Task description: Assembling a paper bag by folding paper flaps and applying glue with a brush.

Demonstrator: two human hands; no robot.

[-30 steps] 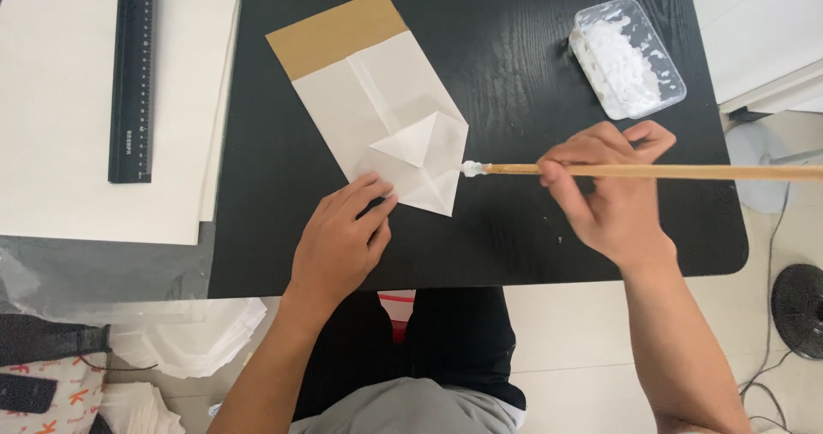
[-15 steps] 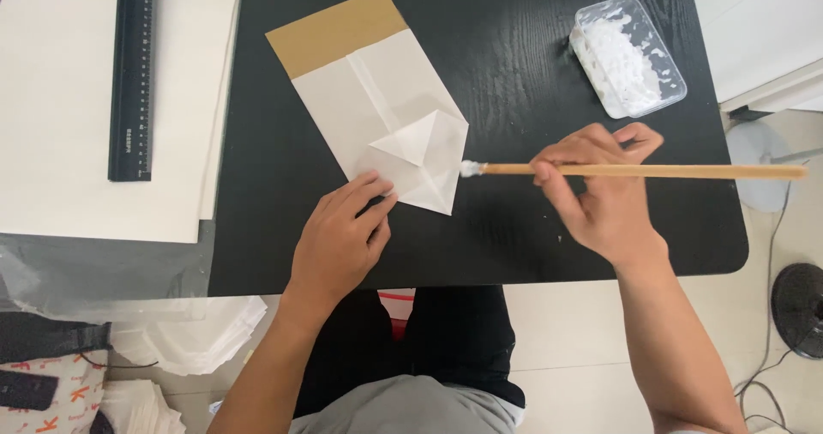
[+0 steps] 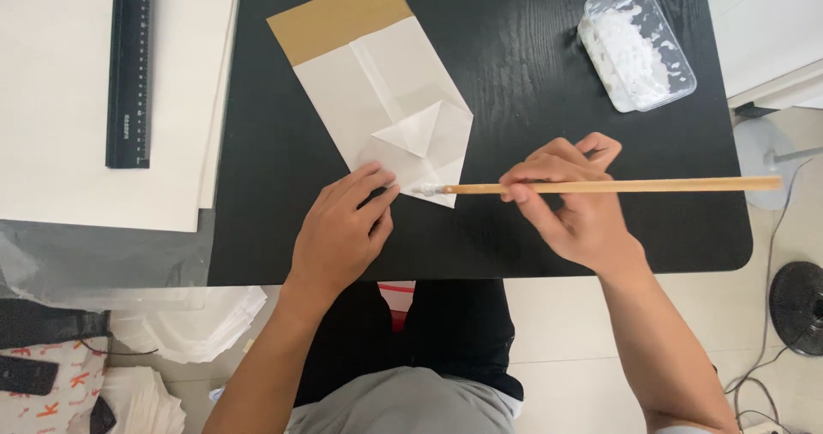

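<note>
Two hands work near front edge of black wooden table [image 3: 514, 48]; bare tabletop lies to right of folded white paper bag w/ brown top strip [image 3: 377, 99], which sits mid-table, lower corner folded into triangle. Left hand [image 3: 343, 232] lies flat, fingers spread, pressing bag's corner. Right hand [image 3: 574, 202] pinches long wooden brush [image 3: 600, 185]; white tip touches bag's bottom corner, slightly lower-left vs. before. Clear plastic tub of white paste [image 3: 639, 48] far right.

A black ruler [image 3: 129, 67] lies on white sheets [image 3: 60, 99] left of the black table [image 3: 531, 74]. Stacked white papers [image 3: 201, 327] and a patterned bag [image 3: 47, 382] sit below, a round black base [image 3: 797, 307] at right.
</note>
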